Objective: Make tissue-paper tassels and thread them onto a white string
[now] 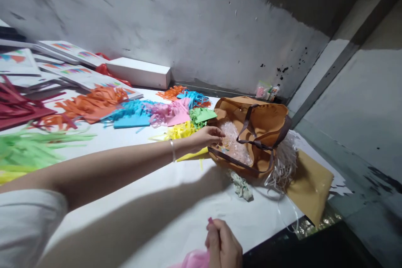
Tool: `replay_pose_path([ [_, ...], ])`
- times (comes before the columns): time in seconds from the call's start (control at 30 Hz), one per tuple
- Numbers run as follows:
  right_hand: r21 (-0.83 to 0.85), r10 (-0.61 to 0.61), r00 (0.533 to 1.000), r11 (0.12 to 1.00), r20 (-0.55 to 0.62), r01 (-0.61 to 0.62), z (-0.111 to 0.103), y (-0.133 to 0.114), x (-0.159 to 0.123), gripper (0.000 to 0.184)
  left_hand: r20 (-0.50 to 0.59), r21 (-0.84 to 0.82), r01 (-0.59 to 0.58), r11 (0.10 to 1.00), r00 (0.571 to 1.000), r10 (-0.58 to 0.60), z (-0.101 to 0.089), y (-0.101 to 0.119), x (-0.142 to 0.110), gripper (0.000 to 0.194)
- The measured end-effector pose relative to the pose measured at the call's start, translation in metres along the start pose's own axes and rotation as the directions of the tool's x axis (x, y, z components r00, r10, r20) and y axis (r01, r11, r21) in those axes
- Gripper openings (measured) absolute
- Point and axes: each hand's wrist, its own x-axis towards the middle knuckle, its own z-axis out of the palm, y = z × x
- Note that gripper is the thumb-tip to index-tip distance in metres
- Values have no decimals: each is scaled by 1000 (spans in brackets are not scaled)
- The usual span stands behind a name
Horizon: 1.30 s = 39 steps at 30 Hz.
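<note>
My left hand [210, 137] reaches over the near rim of a brown bag [266, 119] lying on its side. Its fingers are loosely bent and apart, and I see nothing held in them. Just past the fingertips, small clear plastic pieces [234, 142] lie inside the bag, which has dark ribbon handles. My right hand [224, 243], low in the view, is closed around pink tissue paper [196, 258]. A small pink tip pokes out above the thumb; the rest of the paper runs off the bottom edge.
Fringed paper bundles in orange [94, 102], blue [132, 114], pink [176, 113], green [202, 115] and yellow [182, 130] lie across the white table. A white box [138, 72] stands by the wall. Crumpled pale tissue [241, 186] and a tan envelope [309, 184] lie near the bag.
</note>
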Motion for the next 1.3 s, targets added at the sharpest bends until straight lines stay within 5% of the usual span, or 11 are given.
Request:
replay_pose_path([
  [0.1,47,36,999,998,12,-37,-12,-16,1,31,55,-260,78,962,996,-66,-4,23,-85,17],
  [0.23,147,-35,999,989,19,32,-21,-58,-5,23,169,-757,288,586,953,-251,-2,42,-191,25],
  [0.47,194,-299,931,946,210,260,-7,-133,-19,19,31,-882,193,430,934,-356,10,43,-291,28],
  [0.73,163,-415,835,910,360,382,2,-157,-32,24,-130,-843,81,532,929,-348,12,36,-336,29],
  [1.07,297,-412,693,911,592,287,-14,-161,-30,22,-78,-832,97,546,954,-288,16,34,-353,33],
  [1.3,204,-308,737,951,601,231,-12,-157,-44,25,-50,-759,126,638,967,-251,17,29,-359,32],
])
